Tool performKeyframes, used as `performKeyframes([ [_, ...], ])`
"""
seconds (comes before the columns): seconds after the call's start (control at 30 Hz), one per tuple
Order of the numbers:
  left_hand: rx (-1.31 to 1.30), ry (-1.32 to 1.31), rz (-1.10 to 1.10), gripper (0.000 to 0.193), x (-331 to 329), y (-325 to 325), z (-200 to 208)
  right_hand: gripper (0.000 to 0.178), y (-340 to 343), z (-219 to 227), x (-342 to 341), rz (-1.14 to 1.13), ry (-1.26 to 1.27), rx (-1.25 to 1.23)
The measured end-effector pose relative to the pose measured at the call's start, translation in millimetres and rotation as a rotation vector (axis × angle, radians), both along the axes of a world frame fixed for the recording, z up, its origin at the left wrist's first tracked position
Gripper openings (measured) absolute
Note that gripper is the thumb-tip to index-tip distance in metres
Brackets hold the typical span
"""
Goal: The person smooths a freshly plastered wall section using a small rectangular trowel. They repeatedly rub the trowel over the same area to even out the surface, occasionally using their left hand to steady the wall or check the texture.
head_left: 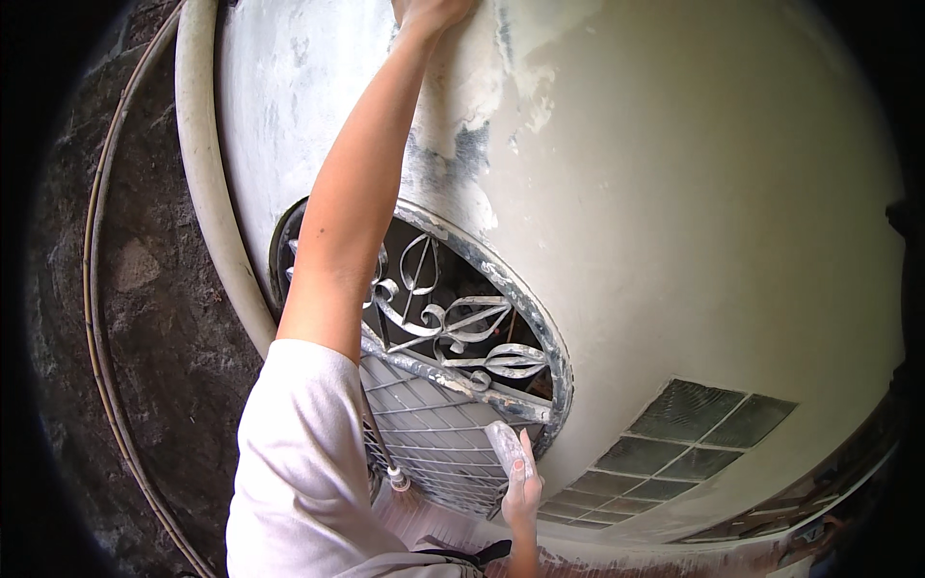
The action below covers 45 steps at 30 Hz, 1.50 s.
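My left arm, in a white sleeve, stretches up across the view to the wall (674, 222). At the upper edge my left hand (432, 12) is against or close to the wall's patchy white part; its fingers are mostly cut off, and whatever they may hold is hidden. Lower down, my right hand (521, 493) is closed around a whitish, oblong, dusty-looking piece (505, 447) whose exact kind I cannot make out. That hand is in front of the lower part of an arched metal grille (424, 371) with scrolls, leaf shapes and flaking white paint.
Left of the wall runs a thick pale pipe (199, 125), with thinner cables (100, 337) beyond it on a rough dark surface. A glass-block window (686, 424) is set in the wall at lower right. A bulb-like fitting (398, 479) hangs near the grille's bottom.
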<state>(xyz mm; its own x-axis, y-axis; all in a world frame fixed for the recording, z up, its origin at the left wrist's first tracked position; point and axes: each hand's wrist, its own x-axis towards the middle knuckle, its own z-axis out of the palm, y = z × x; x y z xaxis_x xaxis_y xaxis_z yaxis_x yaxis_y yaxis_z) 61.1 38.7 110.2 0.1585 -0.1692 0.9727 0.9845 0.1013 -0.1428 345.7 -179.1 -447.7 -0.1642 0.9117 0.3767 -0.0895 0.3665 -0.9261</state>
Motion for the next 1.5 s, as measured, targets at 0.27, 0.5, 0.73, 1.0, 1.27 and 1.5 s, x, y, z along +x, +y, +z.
performKeyframes([
  [0.27, -0.057, 0.101, -0.121, 0.056, 14, -26, -67, 0.058, 2, 5, -3, 0.041, -0.100, 0.066],
  [0.5, -0.229, 0.304, -0.111, 0.055, 17, -50, -176, 0.061, -11, 9, -17, 0.088, -0.037, 0.021],
  [0.73, -0.467, 0.413, -0.099, 0.056, 3, -67, -226, 0.065, -13, 35, -50, 0.072, 0.080, 0.157],
  [1.0, -0.490, 0.423, -0.097, 0.052, -15, -70, -228, 0.070, 11, 105, -84, 0.071, 0.267, 0.368],
  [1.27, -0.398, 0.397, -0.046, 0.047, -81, -71, -196, 0.054, 80, 224, -119, -0.494, 0.118, 1.027],
  [1.5, -0.310, 0.351, -0.028, 0.046, -139, -75, -182, 0.057, 156, 370, -157, -0.866, -0.445, 1.415],
])
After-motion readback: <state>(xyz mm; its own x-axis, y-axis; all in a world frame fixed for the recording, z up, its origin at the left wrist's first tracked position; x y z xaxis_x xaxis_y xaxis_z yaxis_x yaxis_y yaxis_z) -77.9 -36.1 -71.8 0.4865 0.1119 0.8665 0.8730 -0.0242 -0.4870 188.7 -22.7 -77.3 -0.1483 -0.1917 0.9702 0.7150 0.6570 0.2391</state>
